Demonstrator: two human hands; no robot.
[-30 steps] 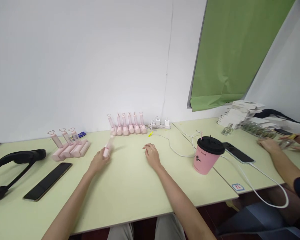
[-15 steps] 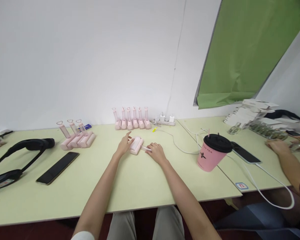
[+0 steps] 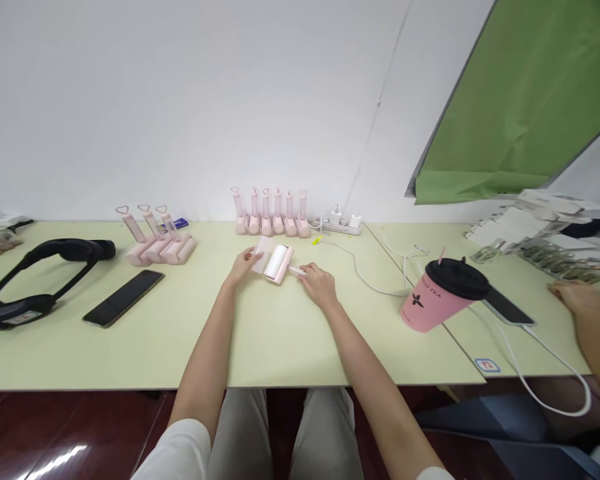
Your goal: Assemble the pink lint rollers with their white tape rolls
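A pink lint roller (image 3: 282, 267) lies on the table in front of me, its white roll (image 3: 277, 261) exposed. My left hand (image 3: 243, 265) pinches the pale pink cover (image 3: 263, 253), which is apart from the roll on its left side. On the other side, my right hand (image 3: 319, 283) is closed on the roller's clear handle (image 3: 297, 271). Several similar pink rollers (image 3: 273, 225) stand in a row by the wall, handles up. More of them (image 3: 161, 247) are grouped at the left, with heart-shaped loops on top.
Left of me are a black phone (image 3: 124, 297) and a black headset (image 3: 45, 300). To the right stand a pink cup (image 3: 437, 297), a charging phone (image 3: 507, 305), cables and a power strip (image 3: 337, 227). Another person's hand (image 3: 577, 295) rests near green glasses (image 3: 555, 265).
The cover has come off the roll and moved left with my left hand, exposing the white roll. My right hand still holds the handle. The view has shifted.
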